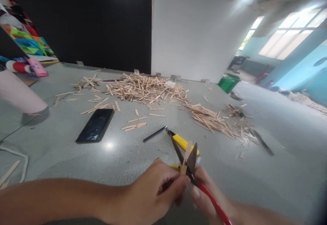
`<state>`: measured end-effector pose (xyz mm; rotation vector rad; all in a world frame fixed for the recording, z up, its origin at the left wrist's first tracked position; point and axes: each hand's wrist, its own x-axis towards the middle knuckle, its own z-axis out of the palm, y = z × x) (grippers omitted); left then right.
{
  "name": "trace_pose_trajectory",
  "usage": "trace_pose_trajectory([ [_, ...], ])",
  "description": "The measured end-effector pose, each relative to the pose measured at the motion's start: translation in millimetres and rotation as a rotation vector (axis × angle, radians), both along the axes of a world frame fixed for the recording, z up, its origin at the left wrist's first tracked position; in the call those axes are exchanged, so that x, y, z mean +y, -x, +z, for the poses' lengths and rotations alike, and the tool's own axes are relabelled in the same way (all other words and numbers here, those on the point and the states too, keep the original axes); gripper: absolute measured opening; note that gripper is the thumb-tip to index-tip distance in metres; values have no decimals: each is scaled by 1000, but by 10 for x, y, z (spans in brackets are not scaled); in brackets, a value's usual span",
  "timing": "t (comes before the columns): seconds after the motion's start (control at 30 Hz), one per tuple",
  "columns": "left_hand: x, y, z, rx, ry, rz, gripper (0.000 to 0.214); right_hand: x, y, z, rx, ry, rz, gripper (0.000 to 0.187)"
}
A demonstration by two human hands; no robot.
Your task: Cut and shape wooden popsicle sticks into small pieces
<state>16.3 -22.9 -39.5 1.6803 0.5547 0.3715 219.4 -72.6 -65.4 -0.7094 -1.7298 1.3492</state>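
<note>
My left hand (154,192) pinches a short flat wooden stick (188,149) between thumb and fingers, its tip pointing up. Wrapped round a red handle is my right hand (208,196), which grips a pair of scissors (193,156) with dark, spread blades. The stick stands between those blades, near where they meet. Just beyond the hands lies a yellow utility knife (182,142), partly covered by the stick and the scissors. A thin dark rod (154,134) rests to the left of the knife. Part of a second yellow piece (176,166) shows beside my left fingers.
A large heap of wooden sticks (140,88) lies at the back, with another pile (209,117) to the right. A black phone (95,125) lies left on the grey table (122,160). Black (97,24) and white panels (191,30) stand behind. A pink cylinder (20,93) stands at left.
</note>
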Motion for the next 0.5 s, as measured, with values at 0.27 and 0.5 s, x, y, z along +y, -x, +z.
trace_pose_trajectory([
  [0.27,-2,-13,8,-11,-33,4,56,-35,22,0,-37,60,-71,38],
  [0.5,17,-25,33,7,-43,15,54,-86,37,54,-60,93,-158,41],
])
